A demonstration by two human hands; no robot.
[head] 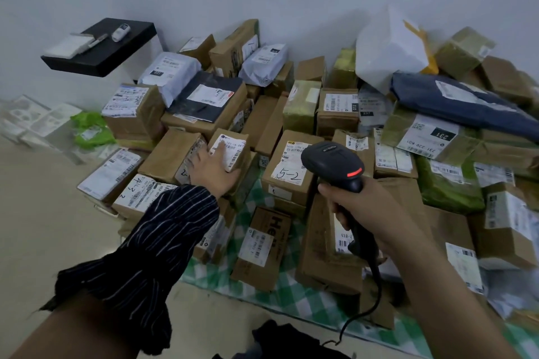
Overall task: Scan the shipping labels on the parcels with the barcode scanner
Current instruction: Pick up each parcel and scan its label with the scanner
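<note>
A black corded barcode scanner [335, 163] with a red lit window is gripped by its handle in my right hand [360, 213], its head aimed over the pile. My left hand [211, 169] reaches forward in a striped sleeve and rests on a small cardboard parcel [237, 151], fingers lying across its white shipping label [230, 148]. Just right of it stands a cardboard box marked "5-2" [288, 166] with its label facing up. A large heap of labelled cardboard boxes and mailer bags fills the floor ahead.
Parcels lie on a green checked cloth [306, 297]. A black wall shelf [102, 46] holds papers and a small device at the back left. Green bags [90, 128], a dark blue mailer [466, 105] and a white foam box [388, 46] sit in the heap. Bare floor lies to the left.
</note>
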